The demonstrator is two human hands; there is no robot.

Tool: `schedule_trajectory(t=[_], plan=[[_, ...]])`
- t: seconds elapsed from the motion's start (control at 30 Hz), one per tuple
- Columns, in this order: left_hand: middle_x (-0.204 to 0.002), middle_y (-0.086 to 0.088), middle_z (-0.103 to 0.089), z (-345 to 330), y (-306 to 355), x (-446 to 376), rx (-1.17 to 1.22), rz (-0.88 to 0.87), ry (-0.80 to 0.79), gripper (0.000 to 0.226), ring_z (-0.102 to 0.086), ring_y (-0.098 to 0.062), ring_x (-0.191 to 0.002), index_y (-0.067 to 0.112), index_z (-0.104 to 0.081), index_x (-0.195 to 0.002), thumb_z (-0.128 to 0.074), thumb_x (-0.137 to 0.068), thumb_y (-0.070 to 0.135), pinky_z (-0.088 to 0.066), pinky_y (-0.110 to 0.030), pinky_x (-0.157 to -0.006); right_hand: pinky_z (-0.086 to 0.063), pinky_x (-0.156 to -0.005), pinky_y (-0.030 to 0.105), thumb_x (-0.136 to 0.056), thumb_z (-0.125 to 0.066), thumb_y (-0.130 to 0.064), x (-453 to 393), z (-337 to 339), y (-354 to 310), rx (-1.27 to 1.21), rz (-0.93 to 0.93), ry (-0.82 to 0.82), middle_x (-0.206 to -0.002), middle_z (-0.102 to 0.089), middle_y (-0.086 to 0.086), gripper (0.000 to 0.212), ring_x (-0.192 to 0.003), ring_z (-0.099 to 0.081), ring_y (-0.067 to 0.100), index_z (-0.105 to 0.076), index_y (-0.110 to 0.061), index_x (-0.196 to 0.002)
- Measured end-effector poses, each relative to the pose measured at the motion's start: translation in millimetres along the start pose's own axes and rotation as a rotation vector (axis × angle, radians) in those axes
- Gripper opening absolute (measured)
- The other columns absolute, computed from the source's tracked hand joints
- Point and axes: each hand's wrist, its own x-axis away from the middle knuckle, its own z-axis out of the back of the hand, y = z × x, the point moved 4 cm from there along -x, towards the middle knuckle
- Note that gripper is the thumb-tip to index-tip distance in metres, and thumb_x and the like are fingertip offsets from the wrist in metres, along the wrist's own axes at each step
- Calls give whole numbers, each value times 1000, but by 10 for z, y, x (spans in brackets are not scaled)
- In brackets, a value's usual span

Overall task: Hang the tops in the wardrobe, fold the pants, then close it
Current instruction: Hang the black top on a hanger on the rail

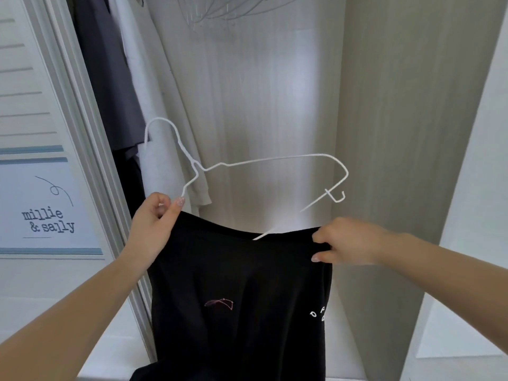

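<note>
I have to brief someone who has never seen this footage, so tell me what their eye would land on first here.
The eye goes first to the black top held up at centre, its upper edge gripped by the left hand and the right hand. Above it a white wire hanger sits tilted, one end pinched by the left hand, its lower bar slipping into the garment. Behind, at upper left, dark and white clothes hang in the open wardrobe.

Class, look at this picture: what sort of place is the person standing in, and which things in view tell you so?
Most likely a bedroom wardrobe at home. Clothes already hang inside: a grey top and a white top. Empty wire hangers sit above, and the hands are fitting a white hanger into a black top.
</note>
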Motion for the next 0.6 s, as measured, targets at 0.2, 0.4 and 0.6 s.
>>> schedule_trajectory(t=[0.2, 0.4, 0.6], plan=[[-95, 27, -67, -38, 88, 48, -173, -182, -220, 43, -57, 10, -90, 62, -61, -90, -48, -98, 22, -35, 3, -80, -45, -67, 35, -90, -52, -52, -2, 89, 228, 4, -55, 10, -79, -61, 4, 37, -75, -58, 22, -43, -19, -74], [-98, 44, -58, 66, 54, 58, -223, -197, -270, 47, -51, 22, -96, 72, -55, -90, -45, -96, 27, -33, 5, -81, -39, -60, 29, -90, -52, -52, 82, 237, 419, -11, -104, 43, -66, -48, -14, 36, -72, -51, 14, -57, -16, -95], [-91, 42, -61, 60, -44, 104, -112, -158, -141, 55, -53, 21, -91, 68, -58, -81, -45, -98, 17, -33, 6, -79, -47, -65, 32, -89, -55, -50, 45, 312, 504, -83, -136, 35, -67, -52, -15, 36, -74, -57, 17, -60, -17, -103]])
